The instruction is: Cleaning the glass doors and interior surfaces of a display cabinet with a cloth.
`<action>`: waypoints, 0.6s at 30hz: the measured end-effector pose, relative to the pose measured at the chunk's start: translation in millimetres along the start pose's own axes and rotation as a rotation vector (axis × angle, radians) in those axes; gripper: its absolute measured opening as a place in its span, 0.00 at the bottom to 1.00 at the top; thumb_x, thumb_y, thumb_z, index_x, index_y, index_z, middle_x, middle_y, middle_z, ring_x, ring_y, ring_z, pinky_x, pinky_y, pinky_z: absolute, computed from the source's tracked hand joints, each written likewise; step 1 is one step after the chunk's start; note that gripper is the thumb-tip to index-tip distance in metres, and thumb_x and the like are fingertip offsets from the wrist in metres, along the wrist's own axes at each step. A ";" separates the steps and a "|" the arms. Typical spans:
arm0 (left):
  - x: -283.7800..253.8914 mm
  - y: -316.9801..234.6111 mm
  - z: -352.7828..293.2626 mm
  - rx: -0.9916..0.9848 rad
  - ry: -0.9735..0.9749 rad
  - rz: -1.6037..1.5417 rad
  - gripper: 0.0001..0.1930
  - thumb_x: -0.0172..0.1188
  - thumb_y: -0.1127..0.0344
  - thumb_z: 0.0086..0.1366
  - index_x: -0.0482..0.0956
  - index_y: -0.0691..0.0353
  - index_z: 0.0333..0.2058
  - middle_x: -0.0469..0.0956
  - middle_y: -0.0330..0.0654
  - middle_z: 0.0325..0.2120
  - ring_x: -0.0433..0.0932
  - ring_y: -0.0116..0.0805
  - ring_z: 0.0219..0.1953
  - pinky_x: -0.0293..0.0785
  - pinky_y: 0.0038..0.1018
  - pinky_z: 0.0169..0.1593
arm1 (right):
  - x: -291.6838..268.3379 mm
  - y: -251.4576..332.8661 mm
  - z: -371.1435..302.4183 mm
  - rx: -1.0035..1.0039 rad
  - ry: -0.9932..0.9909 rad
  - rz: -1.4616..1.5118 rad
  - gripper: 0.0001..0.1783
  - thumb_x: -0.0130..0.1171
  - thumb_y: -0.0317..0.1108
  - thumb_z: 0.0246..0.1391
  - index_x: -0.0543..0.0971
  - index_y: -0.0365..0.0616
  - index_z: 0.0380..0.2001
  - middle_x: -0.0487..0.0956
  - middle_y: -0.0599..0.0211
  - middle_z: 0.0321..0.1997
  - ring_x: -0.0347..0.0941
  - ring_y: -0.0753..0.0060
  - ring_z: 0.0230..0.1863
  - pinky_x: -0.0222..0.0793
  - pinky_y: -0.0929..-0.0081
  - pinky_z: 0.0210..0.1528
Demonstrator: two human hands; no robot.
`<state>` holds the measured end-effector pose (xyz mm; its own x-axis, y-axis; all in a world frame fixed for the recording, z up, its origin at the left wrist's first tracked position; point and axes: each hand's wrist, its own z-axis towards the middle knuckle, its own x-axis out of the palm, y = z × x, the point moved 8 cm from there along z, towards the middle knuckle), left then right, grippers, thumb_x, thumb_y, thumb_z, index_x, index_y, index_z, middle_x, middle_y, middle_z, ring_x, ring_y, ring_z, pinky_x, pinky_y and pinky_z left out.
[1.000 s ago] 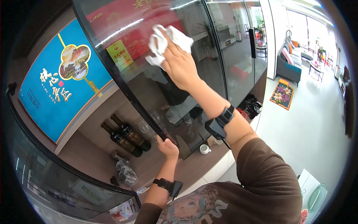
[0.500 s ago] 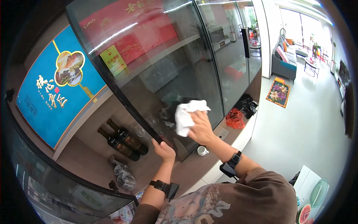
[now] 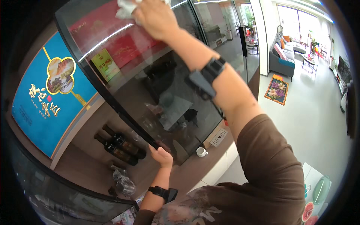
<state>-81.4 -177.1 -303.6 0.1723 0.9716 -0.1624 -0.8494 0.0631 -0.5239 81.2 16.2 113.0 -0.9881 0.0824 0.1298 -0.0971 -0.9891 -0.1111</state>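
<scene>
My right hand is raised high against the upper part of a glass cabinet door, its fingers closed over a crumpled white cloth. The cloth rests on the pane in front of a red box seen through the glass. Lower down, my left hand grips the door's black frame near its bottom corner. Part of the cloth is hidden by my right fingers and the upper edge of the picture.
On the open shelf left of the door stands a large blue box. Dark bottles and a plastic-wrapped glass are below it. A white cup sits on the ledge near a power strip. Another glass door hangs at lower left.
My right hand has swept the cloth up and left, from the pane's lower middle to its top. My left hand stays on the frame.
</scene>
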 end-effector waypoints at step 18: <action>7.2 -9.7 7.5 0.053 -0.009 -0.032 0.36 0.31 0.47 0.77 0.59 0.82 0.61 0.66 0.66 0.58 0.69 0.55 0.59 0.64 0.40 0.61 | -60.1 -107.6 -296.4 0.388 0.315 -0.189 0.26 0.56 0.29 0.55 0.67 0.47 0.58 0.68 0.38 0.59 0.66 0.34 0.56 0.64 0.50 0.58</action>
<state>-75.7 -169.0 -293.5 0.1952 0.9710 -0.1384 -0.8690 0.1058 -0.4833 115.7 154.0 -174.9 -0.9514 0.2375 -0.1960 -0.2847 -0.9210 0.2658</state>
